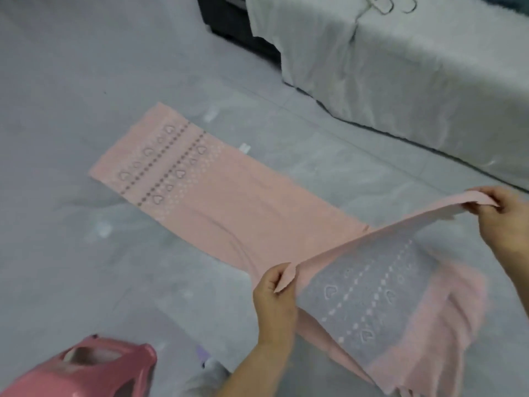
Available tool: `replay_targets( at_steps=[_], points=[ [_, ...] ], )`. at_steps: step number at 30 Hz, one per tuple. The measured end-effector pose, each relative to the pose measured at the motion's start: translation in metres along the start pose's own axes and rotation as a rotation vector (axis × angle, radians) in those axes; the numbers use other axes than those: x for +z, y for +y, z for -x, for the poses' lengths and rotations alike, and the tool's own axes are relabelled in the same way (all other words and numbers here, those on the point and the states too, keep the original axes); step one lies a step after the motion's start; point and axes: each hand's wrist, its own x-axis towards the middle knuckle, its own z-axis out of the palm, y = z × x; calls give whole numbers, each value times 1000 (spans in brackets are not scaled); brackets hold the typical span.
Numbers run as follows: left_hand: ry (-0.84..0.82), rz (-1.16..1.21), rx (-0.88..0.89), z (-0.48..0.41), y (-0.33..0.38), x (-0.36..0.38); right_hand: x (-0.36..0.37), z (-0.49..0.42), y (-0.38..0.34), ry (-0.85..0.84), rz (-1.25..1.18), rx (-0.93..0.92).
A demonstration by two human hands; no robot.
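Note:
A long pink towel (217, 202) with rows of hearts and dots near its end lies flat on the grey tiled floor, stretching from the upper left toward me. Its near end is lifted off the floor and shows its paler grey underside (363, 305). My left hand (274, 299) pinches one corner of that raised end at lower centre. Off to the right my right hand (498, 213) grips the other corner, so the raised edge runs taut between the two hands.
A bed or low sofa under a white sheet (415, 67) fills the upper right, with metal hangers (383, 4) on top. A dark cabinet (229, 15) stands behind it. A pink plastic stool (86, 368) sits at the lower left.

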Motion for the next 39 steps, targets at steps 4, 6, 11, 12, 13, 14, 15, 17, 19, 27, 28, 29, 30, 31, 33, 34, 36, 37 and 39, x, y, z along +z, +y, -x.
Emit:
replay_targets(
  at_steps=[4,6,11,12,13,14,15,17,19,27,28,29,30,31,33,34,36,37,39],
  points=[
    [57,57,5,-59,37,-69,58,11,-116,30,-56,-50],
    [84,70,7,-90,54,-97,85,16,-171,23,-96,-124],
    [228,87,45,-165,93,-157,150,12,-265,38,-136,-244],
    [263,89,55,-178,102,-166,160,11,-282,31,-140,-263],
    [299,98,63,-193,110,-177,171,10,-302,12,-144,-286],
    [324,107,68,-207,117,-188,180,11,-323,-15,-142,-308],
    [340,114,69,-219,124,-199,189,12,-342,-41,-142,-337],
    [331,124,74,-242,134,-219,206,12,-376,-62,-163,-386],
    [312,149,63,-263,139,-234,225,11,-409,-60,-182,-409],
    [337,148,21,-375,141,-298,354,-4,-520,-21,-497,-304],
    [353,142,15,-391,139,-308,374,-5,-532,-24,-501,-284],
    [366,134,8,-407,138,-317,393,-5,-541,-27,-485,-276],
    [375,117,1,-422,135,-326,413,-5,-548,-38,-460,-277],
    [374,91,-2,-437,130,-334,434,-5,-552,-55,-428,-281],
    [364,28,-22,-463,118,-345,473,-4,-556,-103,-358,-294],
    [357,10,-47,-474,109,-349,491,-5,-557,-130,-333,-295],
    [346,2,-109,-491,92,-357,522,-6,-556,-173,-286,-282],
    [345,-1,-133,-497,85,-360,535,-8,-555,-195,-256,-282],
    [344,-23,-155,-505,76,-366,558,-11,-555,-246,-217,-296]
  ],
)
